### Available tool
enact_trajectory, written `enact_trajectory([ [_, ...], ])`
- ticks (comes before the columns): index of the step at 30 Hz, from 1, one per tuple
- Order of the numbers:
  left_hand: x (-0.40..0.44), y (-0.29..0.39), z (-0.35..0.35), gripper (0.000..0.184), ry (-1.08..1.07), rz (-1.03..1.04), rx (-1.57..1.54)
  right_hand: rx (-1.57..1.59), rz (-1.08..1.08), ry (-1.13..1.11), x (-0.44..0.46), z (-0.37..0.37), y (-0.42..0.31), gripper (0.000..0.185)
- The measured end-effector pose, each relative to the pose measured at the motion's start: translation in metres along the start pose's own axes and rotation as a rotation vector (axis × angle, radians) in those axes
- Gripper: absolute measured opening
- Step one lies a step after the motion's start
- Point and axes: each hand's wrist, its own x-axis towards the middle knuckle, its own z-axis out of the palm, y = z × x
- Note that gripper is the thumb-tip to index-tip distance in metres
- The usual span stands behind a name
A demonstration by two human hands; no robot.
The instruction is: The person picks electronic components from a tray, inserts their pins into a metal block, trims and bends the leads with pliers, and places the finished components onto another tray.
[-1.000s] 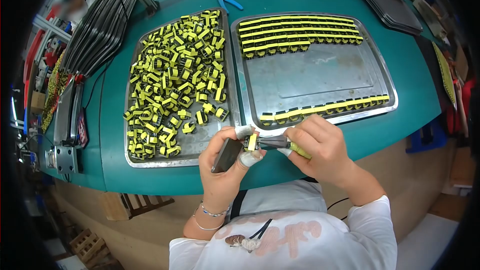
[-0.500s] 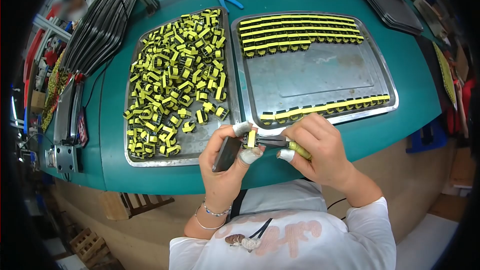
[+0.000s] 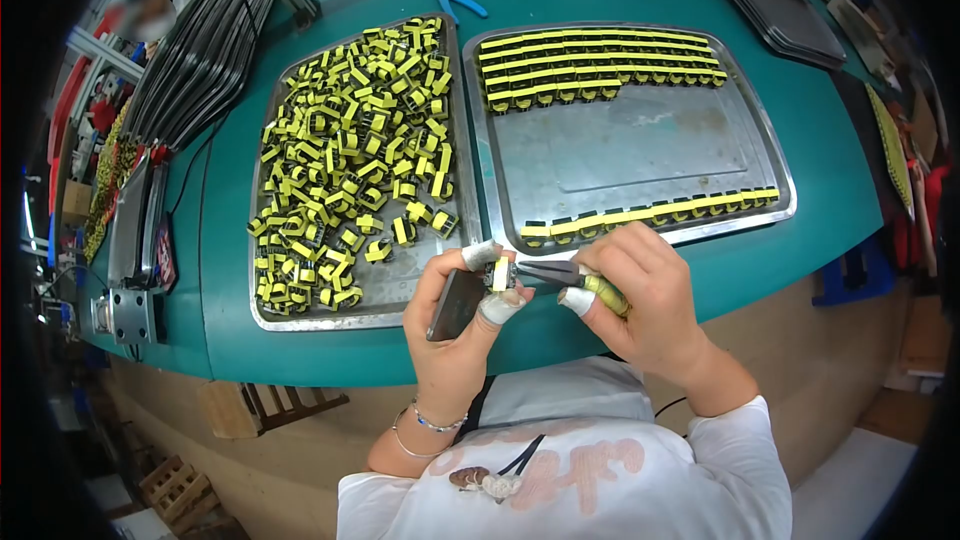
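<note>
My left hand (image 3: 452, 315) pinches a small yellow-and-black transformer (image 3: 501, 274) between thumb and finger, both wrapped in white tape. A flat dark block (image 3: 455, 306) also sits in that hand, against the palm. My right hand (image 3: 640, 290) is closed around needle-nose pliers (image 3: 550, 272) with a yellow-green wrapped handle. Their dark tips are at the right side of the transformer; whether they grip a pin cannot be made out. The right thumb is also taped. Both hands are above the table's front edge, in front of the two trays.
A metal tray (image 3: 400, 292) on the left holds a loose heap of transformers. The right tray (image 3: 640, 145) has rows at its far side and one row along its near edge. Blue-handled cutters (image 3: 462, 5) lie behind. Dark trays (image 3: 195, 55) are stacked at left.
My right hand has shifted slightly up and right with the pliers, whose jaws look closer together. My left hand stays nearly in place, still holding the transformer and the block.
</note>
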Motion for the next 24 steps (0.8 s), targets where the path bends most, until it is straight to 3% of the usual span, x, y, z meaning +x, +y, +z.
enact_trajectory([
  [16, -0.002, 0.001, 0.002, 0.036, -0.017, -0.017, -0.026, -0.036, -0.049, -0.005, -0.003, 0.000, 0.002, 0.029],
  [19, -0.005, -0.007, -0.008, 0.034, -0.011, 0.142, 0.313, -0.084, -0.048, -0.013, -0.006, 0.003, 0.001, 0.029],
  [24, -0.005, -0.008, -0.002, 0.039, 0.039, 0.080, 0.163, 0.032, 0.010, 0.028, -0.005, 0.003, 0.000, 0.027],
])
